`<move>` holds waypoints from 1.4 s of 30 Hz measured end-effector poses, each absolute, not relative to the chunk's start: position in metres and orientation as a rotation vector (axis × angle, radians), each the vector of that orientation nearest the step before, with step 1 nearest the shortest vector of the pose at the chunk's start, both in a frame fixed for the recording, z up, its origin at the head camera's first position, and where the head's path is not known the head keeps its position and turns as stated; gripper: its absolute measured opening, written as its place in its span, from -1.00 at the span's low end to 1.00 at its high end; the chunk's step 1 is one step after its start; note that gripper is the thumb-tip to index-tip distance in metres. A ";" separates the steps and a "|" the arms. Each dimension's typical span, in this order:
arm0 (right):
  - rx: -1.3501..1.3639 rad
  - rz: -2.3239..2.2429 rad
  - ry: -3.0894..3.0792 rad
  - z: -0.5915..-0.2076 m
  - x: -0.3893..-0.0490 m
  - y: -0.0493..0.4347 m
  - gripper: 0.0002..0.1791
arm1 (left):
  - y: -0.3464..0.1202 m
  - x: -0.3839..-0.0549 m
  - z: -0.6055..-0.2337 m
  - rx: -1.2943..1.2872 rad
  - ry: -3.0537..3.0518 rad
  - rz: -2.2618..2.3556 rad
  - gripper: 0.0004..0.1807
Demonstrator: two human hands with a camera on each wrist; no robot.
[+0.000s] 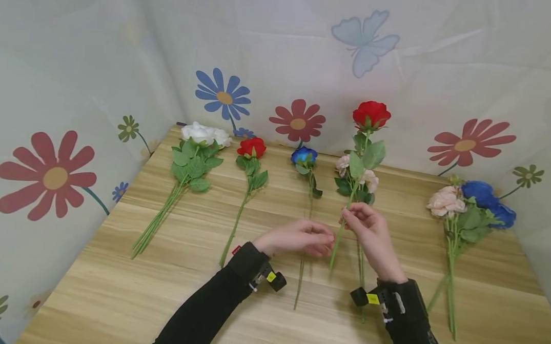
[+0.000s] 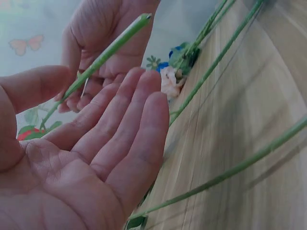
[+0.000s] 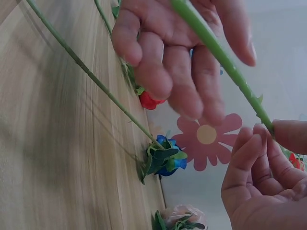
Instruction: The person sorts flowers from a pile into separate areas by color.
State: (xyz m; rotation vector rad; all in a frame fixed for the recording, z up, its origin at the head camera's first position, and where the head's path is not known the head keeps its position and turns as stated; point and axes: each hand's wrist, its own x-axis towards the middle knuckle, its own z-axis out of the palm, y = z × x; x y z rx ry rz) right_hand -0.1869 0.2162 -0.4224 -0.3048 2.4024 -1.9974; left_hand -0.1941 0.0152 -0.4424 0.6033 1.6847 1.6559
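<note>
— Pinching the red rose mid-stem: right hand, thumb against fingertips. Rose is tilted, off the table, bloom high, in front of the pink flowers.

— Left hand?

— Gripping nothing. Fingers loosely extended beside the lower stem. Head view can't settle contact; wrist views suggest a gap.

— Tips for handling it?

— I'd want a light, firm pinch; it's probably top-heavy and could swivel. If the left helps, low on the stem looks best, away from the foliage. Mind the pink flowers: leaves could snag.

— Anything head view misses?

— Right wrist shows a small thorn just below the pinch. Left wrist shows the stem's cut end hanging free. Only head gets the whole bloom; left wrist catches just a bit of red.
</note>
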 end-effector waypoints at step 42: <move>-0.395 -1.834 2.473 -0.431 -0.181 0.218 -0.59 | -0.043 -0.164 -0.435 0.581 2.047 1.627 -0.73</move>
